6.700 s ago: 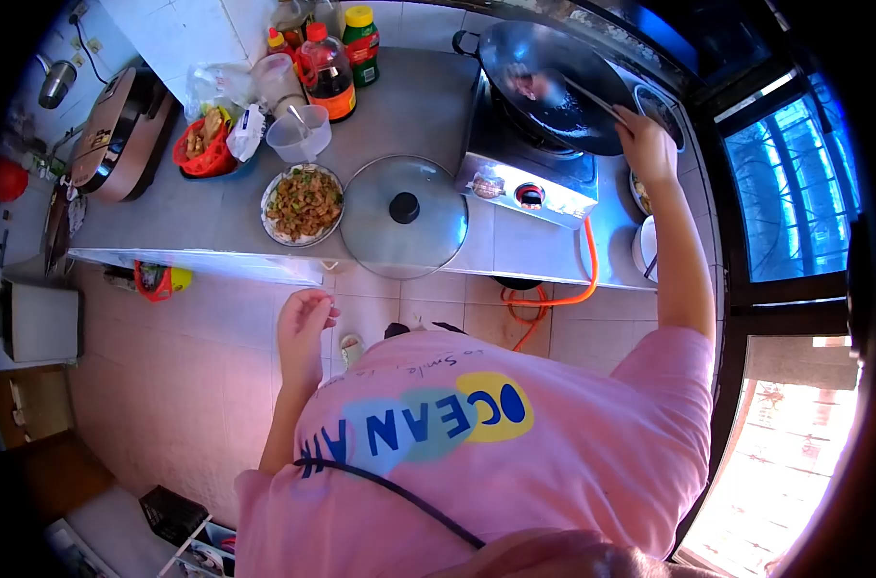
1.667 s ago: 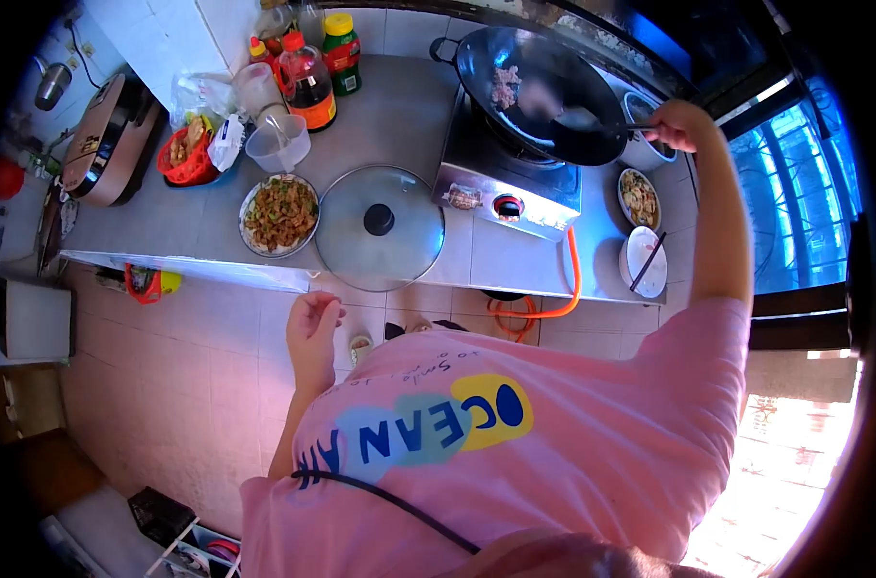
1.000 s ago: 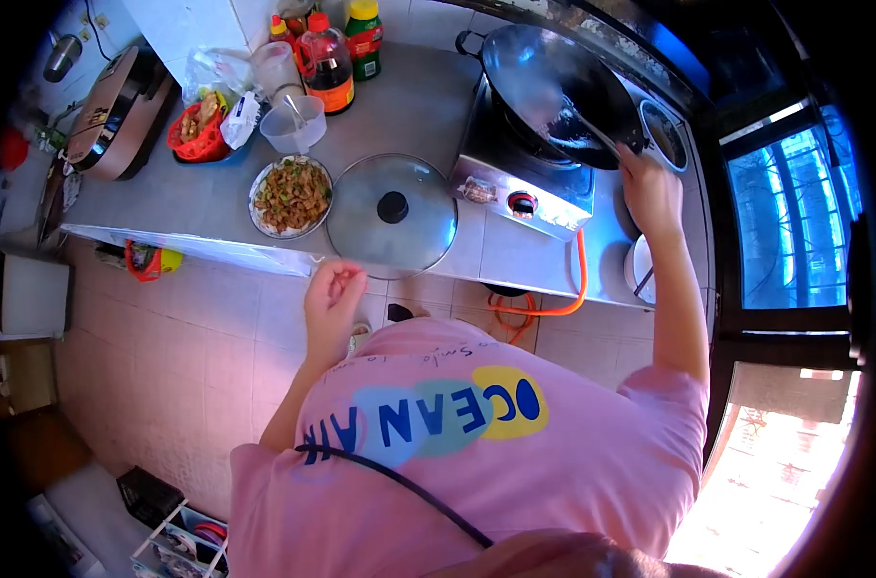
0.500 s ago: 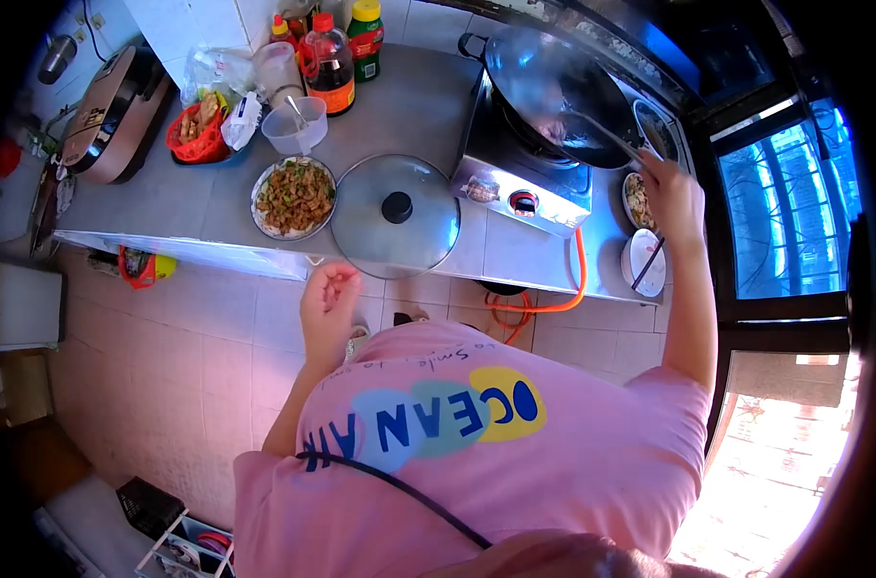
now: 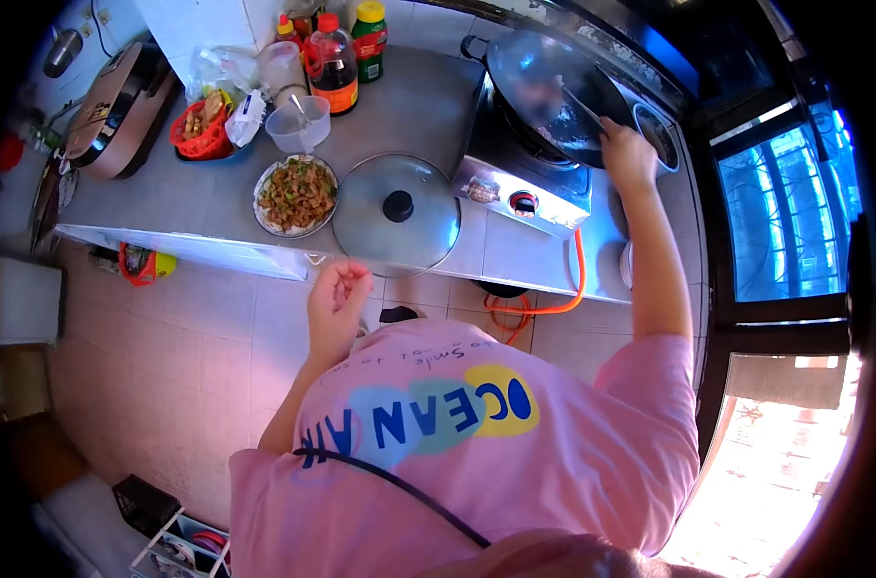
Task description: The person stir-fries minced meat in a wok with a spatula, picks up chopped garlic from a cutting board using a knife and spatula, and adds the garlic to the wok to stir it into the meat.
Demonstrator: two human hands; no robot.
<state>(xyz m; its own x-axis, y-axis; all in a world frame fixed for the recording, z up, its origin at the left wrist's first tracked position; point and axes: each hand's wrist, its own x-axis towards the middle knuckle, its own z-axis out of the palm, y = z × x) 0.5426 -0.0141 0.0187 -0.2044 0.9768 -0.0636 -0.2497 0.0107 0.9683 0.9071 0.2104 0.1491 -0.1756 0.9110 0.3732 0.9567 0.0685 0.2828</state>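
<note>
Looks partway through stirring: working food (image 5: 544, 104) in wok (image 5: 520, 75), up on stove (image 5: 530, 197) at right far side of table (image 5: 399, 96). Not yet taken out of wok; too blurred to tell how cooked, or how much more stirring needed. Probably done with one dish, judging from plate (image 5: 261, 214) heaped with cut-up pieces (image 5: 298, 193), near edge, left of lid (image 5: 397, 236). Off the wok, knob up, set flat between plate and stove, overhanging near edge a bit.

Gripping spatula (image 5: 583, 108) by handle with right hand (image 5: 628, 154), fingers closed round it, held over right side of wok. Slanting down to far left, into wok, near food. Nothing visible in left hand (image 5: 342, 291): loosely curled, held just off near edge of table, near lid, not spread. Cannot tell if pressing thumb against fingertips.
</note>
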